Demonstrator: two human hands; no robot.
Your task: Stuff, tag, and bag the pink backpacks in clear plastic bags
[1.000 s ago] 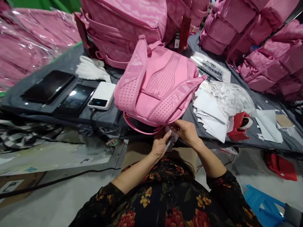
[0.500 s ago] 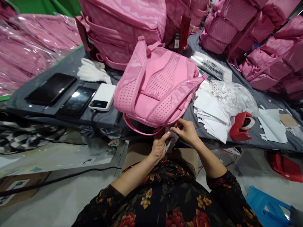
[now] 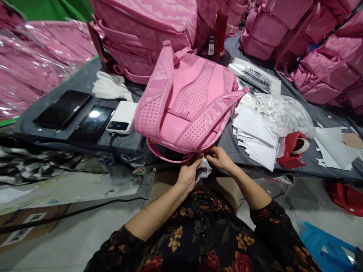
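Note:
A pink backpack lies back side up on the dark-covered table, its straps uppermost and its thin handle loop over the front edge. Just below that edge, my left hand is closed on a crumpled piece of thin white paper. Close by on the right, my right hand has its fingers bent together at the bag's lower edge; what they pinch is too small to make out.
Left of the bag are a white power bank, two dark devices and white gloves. To its right lie white paper sheets, clear plastic and a red tape dispenser. More pink bags stand behind.
My left hand has turned and its fingers have moved up under the bag's edge. The white paper shows more between the hands. My right hand has shifted slightly down.

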